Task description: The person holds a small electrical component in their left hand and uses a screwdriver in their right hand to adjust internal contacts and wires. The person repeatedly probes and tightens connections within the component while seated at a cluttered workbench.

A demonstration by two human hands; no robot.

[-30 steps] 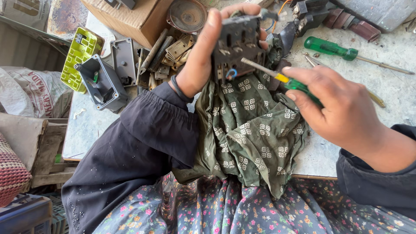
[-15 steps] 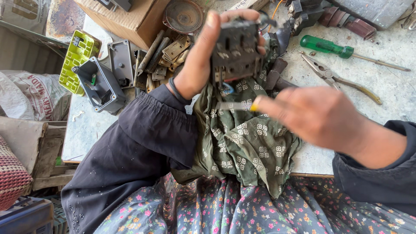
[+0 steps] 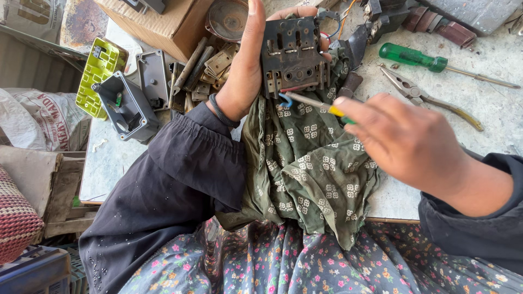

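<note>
Left hand (image 3: 248, 71) clamped on black switch block (image 3: 294, 54), right hand (image 3: 406, 141) gripping screwdriver (image 3: 313, 102), brown cardboard box (image 3: 163, 22) behind

a pale, scuffed stone worktop (image 3: 490, 109) lies in bright daylight. left of the worktop, lower down, stand a stacked sack (image 3: 49, 122), a woven red cushion (image 3: 16, 218) and a blue crate (image 3: 32, 272).

Dark switch block (image 3: 295, 54) in left hand (image 3: 246, 71) (screwdriver (image 3: 316, 103) at its base)
</note>
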